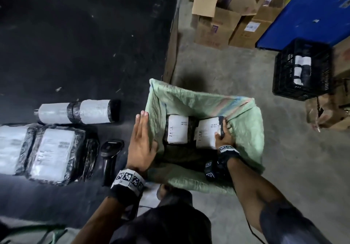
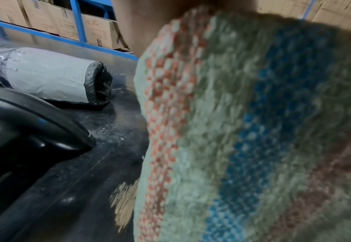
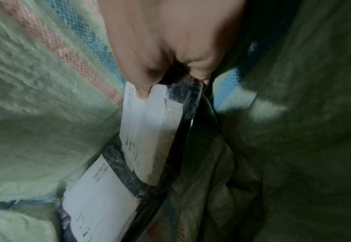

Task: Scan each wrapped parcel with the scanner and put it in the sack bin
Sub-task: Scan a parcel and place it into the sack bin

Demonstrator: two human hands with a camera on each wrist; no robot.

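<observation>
Right hand [image 1: 223,137]: reached down inside the sack bin [image 1: 246,122]; fingers [image 3: 143,85] curled round the top edge of a wrapped parcel [image 1: 207,132], thumb on its white label.
Left hand [image 1: 141,143]: fingers straight and together, flat against the outside of the sack's left wall; gripped nothing.
Held parcel: stood near upright at 3 o'clock within the sack, just beside a second parcel [image 1: 178,131] at 9 o'clock.
Parcels in sack: two visible.
Parcels on counter [image 1: 75,45]: three; one cylindrical roll [image 1: 75,111] at 10 o'clock from the left hand, two flat packs [image 1: 53,154] at 9 o'clock.
Scanner [image 1: 110,157]: one, lying on the counter between the flat packs and the left hand, untouched.
Black crate [image 1: 286,73]: one, on the floor at 2 o'clock from the sack.
Cardboard boxes [image 1: 217,24]: several at 12 o'clock; count unclear.
Hidden: leftmost flat pack cut off by the head view's edge; label print unreadable; sack bottom dark; right wrist view blurred.
</observation>
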